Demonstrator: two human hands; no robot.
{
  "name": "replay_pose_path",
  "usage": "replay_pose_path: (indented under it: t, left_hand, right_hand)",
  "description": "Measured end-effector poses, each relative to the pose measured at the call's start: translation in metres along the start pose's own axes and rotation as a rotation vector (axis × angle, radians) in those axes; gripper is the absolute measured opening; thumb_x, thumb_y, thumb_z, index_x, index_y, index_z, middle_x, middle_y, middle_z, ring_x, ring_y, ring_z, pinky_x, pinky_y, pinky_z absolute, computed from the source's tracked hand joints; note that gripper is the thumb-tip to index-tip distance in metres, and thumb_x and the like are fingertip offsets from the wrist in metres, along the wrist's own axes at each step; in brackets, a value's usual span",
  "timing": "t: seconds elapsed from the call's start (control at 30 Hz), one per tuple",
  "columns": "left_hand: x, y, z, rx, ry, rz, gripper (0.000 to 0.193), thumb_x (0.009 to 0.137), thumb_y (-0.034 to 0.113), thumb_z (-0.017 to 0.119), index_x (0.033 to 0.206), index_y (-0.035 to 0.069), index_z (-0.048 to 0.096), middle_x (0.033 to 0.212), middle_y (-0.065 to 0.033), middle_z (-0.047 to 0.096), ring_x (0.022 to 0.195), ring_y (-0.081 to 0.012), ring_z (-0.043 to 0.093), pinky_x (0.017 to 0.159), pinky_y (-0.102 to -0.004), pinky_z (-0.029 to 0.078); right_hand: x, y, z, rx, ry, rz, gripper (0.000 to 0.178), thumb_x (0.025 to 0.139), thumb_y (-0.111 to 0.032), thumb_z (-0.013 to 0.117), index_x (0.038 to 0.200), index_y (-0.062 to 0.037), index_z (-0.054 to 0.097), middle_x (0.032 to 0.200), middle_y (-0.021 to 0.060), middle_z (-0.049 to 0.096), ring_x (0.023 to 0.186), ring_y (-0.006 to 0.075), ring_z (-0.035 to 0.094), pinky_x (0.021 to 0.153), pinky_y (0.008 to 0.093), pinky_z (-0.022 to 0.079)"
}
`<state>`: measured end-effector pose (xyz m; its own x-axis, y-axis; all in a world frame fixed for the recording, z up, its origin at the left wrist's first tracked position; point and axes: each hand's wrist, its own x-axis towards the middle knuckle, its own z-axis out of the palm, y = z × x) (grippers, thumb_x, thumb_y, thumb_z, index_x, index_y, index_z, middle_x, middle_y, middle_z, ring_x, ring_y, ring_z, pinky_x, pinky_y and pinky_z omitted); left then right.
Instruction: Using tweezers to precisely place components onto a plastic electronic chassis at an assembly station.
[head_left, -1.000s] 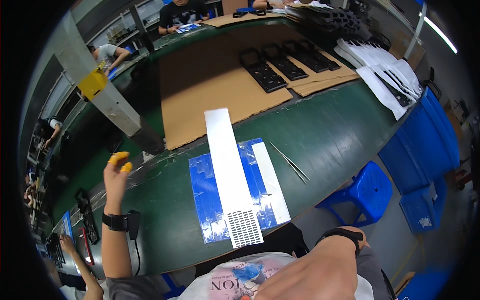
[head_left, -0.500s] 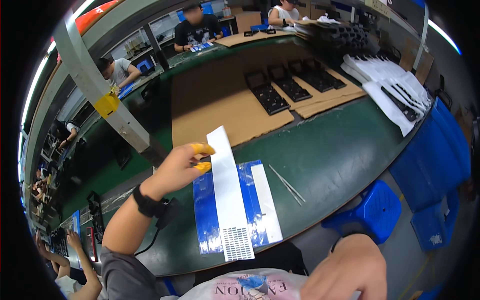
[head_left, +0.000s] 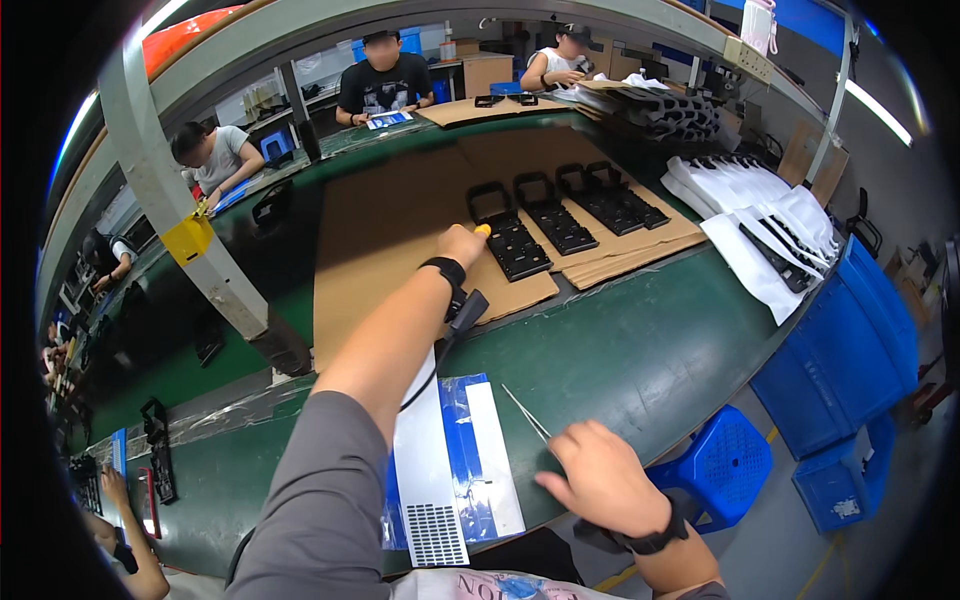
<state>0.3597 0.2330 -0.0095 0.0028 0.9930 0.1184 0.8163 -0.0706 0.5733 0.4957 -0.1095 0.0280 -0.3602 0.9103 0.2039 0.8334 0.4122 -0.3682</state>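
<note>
The left hand [head_left: 462,246] reaches to the leftmost black frame [head_left: 517,252], its yellow finger cover [head_left: 483,230] at the frame's ten o'clock edge. The hand's own back hides the grip, so I cannot tell whether the fingers pinch the frame or only rest against it. That frame lies flat on the cardboard [head_left: 385,235], at four o'clock from the hand. If the hold is at that one edge only, the frame could swing or slip when lifted, because its weight sits off to one side. The second black frame [head_left: 562,228] lies just beside it at two o'clock, so a sideways pull might knock the two together.

From the left wrist a cable [head_left: 418,395] hangs toward seven o'clock, over the white strip [head_left: 428,460]; a quick arm movement could drag the strip askew on the blue sheet [head_left: 460,430].

The right hand [head_left: 612,487] has thumb and forefinger spread apart. The tweezers [head_left: 522,408] run from its fingertips toward eleven o'clock; whether they touch is unclear. A careless brush there could push the tweezers into the narrow strip [head_left: 492,440] at nine o'clock and scratch it.
</note>
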Motion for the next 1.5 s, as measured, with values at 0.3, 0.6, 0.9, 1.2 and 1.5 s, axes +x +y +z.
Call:
replay_pose_path:
  t: [0.3, 0.6, 0.9, 1.2, 1.5]
  left_hand:
    - [-0.003, 0.0, 0.001, -0.526, 0.06, -0.028, 0.019, 0.068, 0.01, 0.06, 0.079, -0.004, 0.056, 0.076, -0.0158, 0.059, 0.069, -0.026, 0.059, 0.062, -0.0333, 0.048]
    - [-0.201, -0.025, -0.138, -1.406, -0.189, 0.07, 0.023, 0.076, 0.0, 0.041, 0.098, -0.001, 0.047, 0.091, -0.0095, 0.055, 0.08, -0.0169, 0.055, 0.071, -0.0294, 0.046]
    - [-0.323, -0.096, -0.159, -1.507, -0.159, -0.267, 0.023, 0.078, 0.001, 0.045, 0.101, 0.003, 0.047, 0.093, -0.0067, 0.055, 0.081, -0.0152, 0.056, 0.072, -0.027, 0.047]
    - [-0.363, -0.127, -0.145, -1.523, -0.051, -0.414, 0.027, 0.08, 0.003, 0.043, 0.107, 0.002, 0.044, 0.097, -0.0081, 0.054, 0.087, -0.0167, 0.054, 0.075, -0.0291, 0.046]
    - [-0.343, -0.098, -0.156, -1.55, 0.044, -0.156, 0.034, 0.08, 0.003, 0.05, 0.113, 0.005, 0.04, 0.1, -0.0039, 0.051, 0.085, -0.0106, 0.049, 0.074, -0.023, 0.041]
  right_hand:
    - [0.023, 0.028, 0.04, 0.035, 0.001, 0.207, 0.014, 0.067, -0.01, 0.057, 0.067, 0.0034, 0.053, 0.065, 0.0214, 0.053, 0.063, 0.0373, 0.053, 0.059, 0.0412, 0.044]
    - [0.018, 0.057, 0.021, 1.261, 0.01, 0.532, 0.007, 0.072, -0.005, 0.058, 0.07, 0.0008, 0.055, 0.063, 0.0059, 0.057, 0.043, 0.0034, 0.042, 0.037, 0.0144, 0.029]
    - [0.009, -0.01, 0.04, 1.67, 0.106, 0.368, 0.039, 0.07, 0.004, 0.056, 0.106, 0.0046, 0.043, 0.078, 0.0123, 0.059, 0.056, 0.0087, 0.052, 0.048, 0.0172, 0.042]
    - [0.009, -0.063, 0.081, 1.658, 0.251, 0.443, 0.02, 0.075, -0.003, 0.057, 0.092, 0.0064, 0.056, 0.082, 0.012, 0.059, 0.072, 0.0141, 0.056, 0.064, 0.023, 0.046]
    - [0.015, -0.074, 0.091, 1.385, 0.334, 0.479, 0.019, 0.072, 0.003, 0.058, 0.087, 0.0028, 0.047, 0.069, 0.0085, 0.056, 0.058, 0.01, 0.056, 0.043, 0.0174, 0.041]
